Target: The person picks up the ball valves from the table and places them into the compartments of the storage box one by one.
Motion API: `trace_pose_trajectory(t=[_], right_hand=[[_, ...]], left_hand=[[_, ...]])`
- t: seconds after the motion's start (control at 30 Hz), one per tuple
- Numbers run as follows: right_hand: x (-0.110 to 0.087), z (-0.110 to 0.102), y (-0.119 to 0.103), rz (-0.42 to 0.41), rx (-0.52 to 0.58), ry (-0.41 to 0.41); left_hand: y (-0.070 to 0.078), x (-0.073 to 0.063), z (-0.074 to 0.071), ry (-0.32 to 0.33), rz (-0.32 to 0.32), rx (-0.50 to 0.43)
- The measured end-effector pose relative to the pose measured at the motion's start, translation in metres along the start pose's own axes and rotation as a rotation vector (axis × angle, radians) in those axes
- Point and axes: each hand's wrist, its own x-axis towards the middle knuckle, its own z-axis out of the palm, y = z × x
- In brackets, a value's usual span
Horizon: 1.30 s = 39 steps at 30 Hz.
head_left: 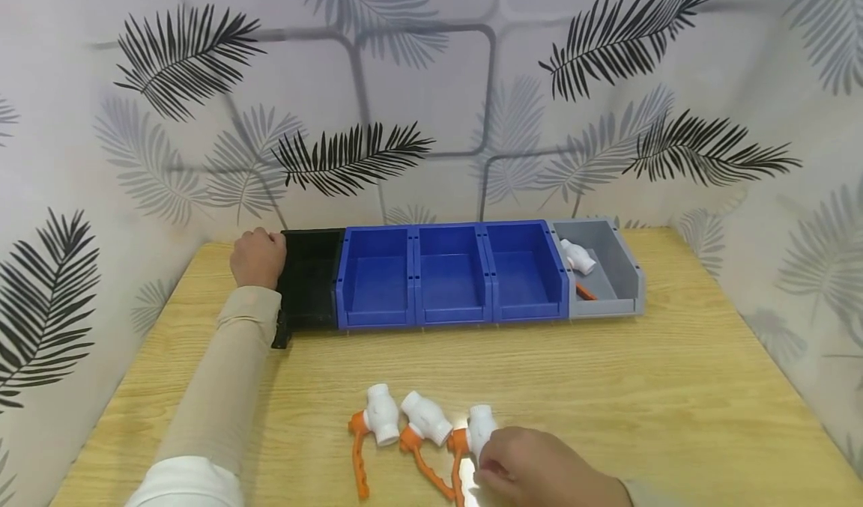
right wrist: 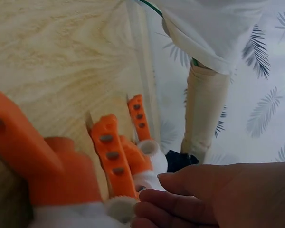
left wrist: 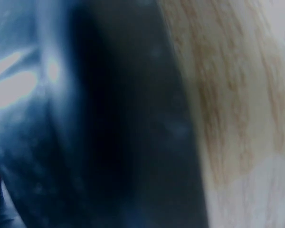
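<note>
My left hand (head_left: 258, 258) grips the left side wall of the black bin (head_left: 310, 282). Blurred black plastic (left wrist: 95, 114) fills much of the left wrist view, with a fingertip at its left edge. Three white ball valves with orange lever handles lie in a row on the table: a left valve (head_left: 383, 416), a middle valve (head_left: 428, 419) and a right valve (head_left: 480, 426). Beside the right valve is my right hand (head_left: 539, 466), overlapping its white body. In the right wrist view its fingers (right wrist: 164, 206) are loosely bent, close to the nearest valve (right wrist: 61, 190).
Right of the black bin stand three blue bins (head_left: 452, 316) and a grey bin (head_left: 623, 306), joined in a row. Inside the grey bin lies another white valve (head_left: 578, 257) with an orange handle. Behind the wooden table (head_left: 674, 387) is a leaf-patterned backdrop (head_left: 458, 102).
</note>
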Motion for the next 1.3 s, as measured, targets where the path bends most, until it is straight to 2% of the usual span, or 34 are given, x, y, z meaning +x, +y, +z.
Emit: trace_pose_trajectory(t=[0.13, 0.3, 0.43, 0.63, 0.87, 1.03, 1.3], right_hand=[[0.005, 0.008, -0.002, -0.008, -0.051, -0.011], [0.005, 0.014, -0.006, -0.027, -0.141, 0.046], [0.005, 0.015, -0.011, -0.009, -0.152, 0.050], [0.004, 0.021, -0.016, -0.028, -0.199, 0.078], [0.007, 0.030, -0.022, 0.044, -0.290, 0.059], [0.009, 0.038, -0.026, 0.085, -0.379, 0.043], [0.011, 0.047, -0.030, 0.115, -0.490, 0.105]], left_hand=[[0.001, -0.001, -0.002, -0.005, -0.001, 0.002], [0.003, -0.004, -0.003, -0.011, 0.002, 0.003], [0.004, -0.004, -0.005, -0.013, 0.011, 0.008], [0.003, -0.003, -0.002, -0.003, 0.025, 0.028], [0.000, -0.003, 0.002, 0.038, 0.038, 0.027], [0.000, -0.004, -0.001, 0.028, 0.030, 0.032], [0.003, -0.003, -0.003, 0.042, 0.017, 0.026]])
